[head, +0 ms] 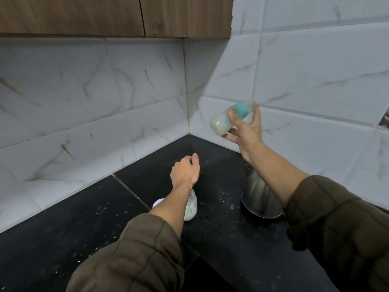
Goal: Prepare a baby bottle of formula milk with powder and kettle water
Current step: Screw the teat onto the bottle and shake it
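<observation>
While it is held aloft near the right-hand wall (pixel 315 81), the bottle (pixel 220 124) lies almost on its side, teal collar uppermost and base dipping toward the corner, with pale milk pooled in the lower body. It looks a light, stiff plastic thing, partly full, so the liquid will slosh and shift the weight. Its smooth sides could slip if wet, and I would judge the waist just under the collar the surest place to grip. The right hand (pixel 246 131) grasps it about there, thumb across the front, fingers spread behind. The left hand (pixel 185 170) hovers above the counter (pixel 221 239), fingers loosely curled round nothing. Beneath that forearm stands a second bottle (pixel 190 208), milky too, beside a white disc (pixel 157 202); the kettle (pixel 261 199) sits to the right.
</observation>
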Demonstrator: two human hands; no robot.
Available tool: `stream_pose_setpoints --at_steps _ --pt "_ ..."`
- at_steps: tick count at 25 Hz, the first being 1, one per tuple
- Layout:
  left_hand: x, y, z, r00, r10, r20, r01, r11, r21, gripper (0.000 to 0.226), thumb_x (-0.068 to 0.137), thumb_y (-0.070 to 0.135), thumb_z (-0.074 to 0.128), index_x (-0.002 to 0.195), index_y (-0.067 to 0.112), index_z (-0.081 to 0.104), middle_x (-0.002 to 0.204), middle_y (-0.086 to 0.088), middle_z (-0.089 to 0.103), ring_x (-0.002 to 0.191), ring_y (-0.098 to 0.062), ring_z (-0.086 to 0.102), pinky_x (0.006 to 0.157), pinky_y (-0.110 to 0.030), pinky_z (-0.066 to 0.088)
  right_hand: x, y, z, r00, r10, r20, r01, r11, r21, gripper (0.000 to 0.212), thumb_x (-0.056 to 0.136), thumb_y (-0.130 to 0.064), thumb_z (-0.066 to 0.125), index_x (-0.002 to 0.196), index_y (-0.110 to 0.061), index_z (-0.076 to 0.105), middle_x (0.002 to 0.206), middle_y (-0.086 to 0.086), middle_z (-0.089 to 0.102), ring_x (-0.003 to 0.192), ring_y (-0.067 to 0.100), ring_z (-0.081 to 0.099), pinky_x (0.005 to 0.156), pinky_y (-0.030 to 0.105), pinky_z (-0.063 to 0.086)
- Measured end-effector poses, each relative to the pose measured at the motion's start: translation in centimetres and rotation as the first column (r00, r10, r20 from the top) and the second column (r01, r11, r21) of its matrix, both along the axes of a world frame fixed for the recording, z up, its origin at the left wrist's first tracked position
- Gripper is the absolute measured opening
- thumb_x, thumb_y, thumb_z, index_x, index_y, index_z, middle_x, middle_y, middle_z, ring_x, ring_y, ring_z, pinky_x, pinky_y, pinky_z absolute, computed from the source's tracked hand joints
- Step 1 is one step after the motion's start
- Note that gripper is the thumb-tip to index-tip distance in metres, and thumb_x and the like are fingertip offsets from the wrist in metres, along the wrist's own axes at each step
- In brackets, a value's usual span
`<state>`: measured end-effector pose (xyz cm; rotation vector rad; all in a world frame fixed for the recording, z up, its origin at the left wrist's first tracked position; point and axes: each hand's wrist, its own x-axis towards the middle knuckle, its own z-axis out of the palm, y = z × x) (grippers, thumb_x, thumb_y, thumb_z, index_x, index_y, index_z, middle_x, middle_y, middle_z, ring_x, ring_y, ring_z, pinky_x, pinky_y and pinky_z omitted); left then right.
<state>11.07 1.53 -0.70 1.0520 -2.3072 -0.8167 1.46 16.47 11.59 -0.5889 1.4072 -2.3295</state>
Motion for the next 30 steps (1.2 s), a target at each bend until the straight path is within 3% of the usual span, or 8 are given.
stream_pose_setpoints --at_steps 2,7,11,13,18,24,28,30 --pt "0.1 0.0 0.0 1.0 0.008 0.006 -0.008 1.0 -0.009 0.056 0.104 0.06 0.027 0.114 0.026 0.071 0.087 0.005 0.077 0.091 -0.021 0.071 0.091 -0.044 0.056 -0.7 -0.1 0.2 0.995 0.01 0.098 -0.003 0.997 -0.081 0.099 0.089 -0.018 0.081 0.159 -0.046 0.018 0.141 0.01 0.058 0.103 0.036 0.075 0.078 0.048 0.063" --pt "-0.4 0.1 0.5 0.999 -0.013 0.047 0.013 1.0 -0.007 0.042 0.107 0.05 0.041 0.122 0.021 0.067 0.094 0.001 0.076 0.089 -0.019 0.071 0.087 -0.04 0.059 1.1 0.5 -1.1 0.911 0.394 -0.119 -0.339 0.883 0.323 0.094 0.088 -0.011 0.078 0.158 -0.045 0.024 0.116 0.011 0.074 0.098 0.032 0.076 0.066 0.043 0.064" --pt "-0.4 0.1 0.3 0.998 -0.029 0.055 0.031 0.999 -0.039 0.044 0.107 0.048 0.039 0.126 0.02 0.069 0.101 -0.001 0.076 0.096 -0.024 0.071 0.09 -0.04 0.058 -0.1 0.1 -0.6 0.989 0.125 0.079 -0.123 0.992 -0.024 0.091 0.091 -0.015 0.078 0.159 -0.041 0.023 0.134 0.01 0.063 0.102 0.034 0.076 0.073 0.046 0.064" --pt "-0.4 0.2 0.4 0.996 -0.036 0.076 0.041 0.997 -0.065 0.04 0.107 0.042 0.041 0.128 0.019 0.067 0.107 -0.004 0.075 0.1 -0.026 0.07 0.09 -0.038 0.056 -0.8 -0.1 -0.3 0.984 0.131 0.12 -0.124 0.99 -0.065 0.091 0.091 -0.018 0.078 0.16 -0.039 0.021 0.138 0.013 0.061 0.105 0.037 0.074 0.08 0.05 0.063" --pt "-0.5 0.7 0.7 0.991 -0.059 0.12 0.069 0.995 -0.075 0.034 0.107 0.032 0.049 0.131 0.012 0.062 0.102 -0.004 0.07 0.094 -0.023 0.067 0.088 -0.04 0.057 1.1 1.3 -0.7 0.861 0.499 -0.097 -0.449 0.836 0.314 0.094 0.082 -0.018 0.079 0.156 -0.044 0.029 0.119 0.011 0.072 0.102 0.036 0.074 0.073 0.051 0.064" --pt "-0.4 0.8 -0.1 0.993 -0.07 0.092 0.082 0.989 -0.126 0.039 0.105 0.032 0.047 0.141 0.02 0.059 0.123 -0.006 0.073 0.113 -0.031 0.067 0.096 -0.042 0.055 -1.1 1.0 -0.8 0.985 0.124 0.12 -0.114 0.989 -0.091 0.091 0.09 -0.017 0.079 0.159 -0.04 0.023 0.143 0.014 0.059 0.108 0.039 0.073 0.086 0.054 0.062" --pt "-0.8 1.2 0.0 0.989 -0.084 0.119 0.099 0.986 -0.133 0.033 0.105 0.029 0.048 0.132 0.017 0.062 0.113 -0.007 0.074 0.101 -0.027 0.068 0.088 -0.04 0.056 0.3 2.4 -0.9 0.889 0.45 -0.082 -0.416 0.871 0.262 0.093 0.084 -0.017 0.078 0.157 -0.044 0.027 0.124 0.012 0.071 0.103 0.036 0.074 0.074 0.05 0.064" --pt "-0.8 1.2 0.2 0.988 -0.089 0.125 0.106 0.985 -0.133 0.032 0.105 0.029 0.049 0.131 0.016 0.062 0.112 -0.007 0.074 0.1 -0.026 0.068 0.087 -0.039 0.056 0.5 2.6 -1.1 0.871 0.477 -0.116 -0.435 0.859 0.27 0.095 0.082 -0.015 0.079 0.157 -0.044 0.028 0.115 0.01 0.073 0.098 0.033 0.075 0.069 0.046 0.064"
